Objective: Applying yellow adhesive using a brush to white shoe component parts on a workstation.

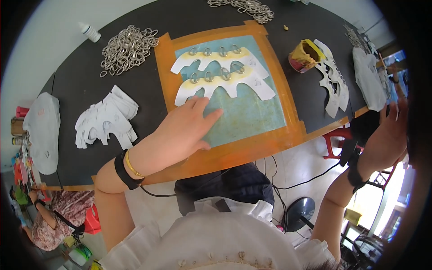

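My left hand (189, 121) is open over the teal mat, fingers spread, the fingertips at the lower edge of a white curved cut-out piece (225, 86). Oval metal rings (209, 76) stand along its upper edge, with yellow smears that look like glue around them. Just behind lies a similar white piece (184, 61) with its own row of rings, partly overlapped. At the far right, beyond the table edge, my right hand (384, 135) is raised with fingers stretched out. A thin white sliver shows by its fingers; whether it is held is unclear.
Orange tape (252, 150) borders the teal mat (252, 117). A glue-smeared tin (300, 60) stands right of it, beside more white cut-outs (332, 83). White cut-outs (105, 117) are stacked at left. Metal rings (128, 50) lie heaped behind, near a white bottle (90, 32). Another person (58, 218) sits lower left.
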`<action>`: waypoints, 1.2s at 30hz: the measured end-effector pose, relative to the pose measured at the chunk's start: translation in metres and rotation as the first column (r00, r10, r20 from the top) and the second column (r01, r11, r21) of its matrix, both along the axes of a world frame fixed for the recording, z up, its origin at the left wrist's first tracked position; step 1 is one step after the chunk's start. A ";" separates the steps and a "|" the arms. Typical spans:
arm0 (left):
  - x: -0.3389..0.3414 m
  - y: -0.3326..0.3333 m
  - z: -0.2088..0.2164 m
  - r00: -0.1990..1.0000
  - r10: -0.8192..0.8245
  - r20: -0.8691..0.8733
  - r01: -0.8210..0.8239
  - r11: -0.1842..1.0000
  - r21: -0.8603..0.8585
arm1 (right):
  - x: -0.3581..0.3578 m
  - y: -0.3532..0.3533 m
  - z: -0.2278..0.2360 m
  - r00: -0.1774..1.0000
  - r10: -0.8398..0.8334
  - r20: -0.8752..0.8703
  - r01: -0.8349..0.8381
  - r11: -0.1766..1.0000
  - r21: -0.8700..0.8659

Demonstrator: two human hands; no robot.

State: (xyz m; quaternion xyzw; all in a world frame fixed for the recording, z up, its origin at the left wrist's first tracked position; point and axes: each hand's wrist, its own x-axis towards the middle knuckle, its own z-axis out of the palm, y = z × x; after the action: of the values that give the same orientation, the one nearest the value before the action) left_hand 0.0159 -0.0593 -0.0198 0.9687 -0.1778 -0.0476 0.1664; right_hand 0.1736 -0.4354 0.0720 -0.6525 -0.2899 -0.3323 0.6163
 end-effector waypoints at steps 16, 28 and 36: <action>0.001 -0.007 0.000 0.995 0.060 -0.080 -0.052 0.994 0.101 | -0.084 0.121 -0.102 0.862 0.257 -0.437 -0.431 0.826 -0.364; 0.001 -0.008 0.001 0.997 0.042 -0.058 -0.031 0.984 0.174 | -0.074 0.121 -0.106 0.833 0.279 -0.478 -0.492 0.768 -0.410; 0.002 -0.008 0.000 0.998 0.045 -0.044 -0.037 0.984 0.176 | -0.073 0.122 -0.109 0.807 0.278 -0.521 -0.490 0.807 -0.329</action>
State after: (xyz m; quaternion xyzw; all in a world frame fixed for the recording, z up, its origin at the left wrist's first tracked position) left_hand 0.0177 -0.0670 -0.0200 0.9816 -0.1490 -0.0825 0.0860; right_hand 0.1011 -0.3130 -0.0367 -0.7600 -0.3375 0.0391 0.5541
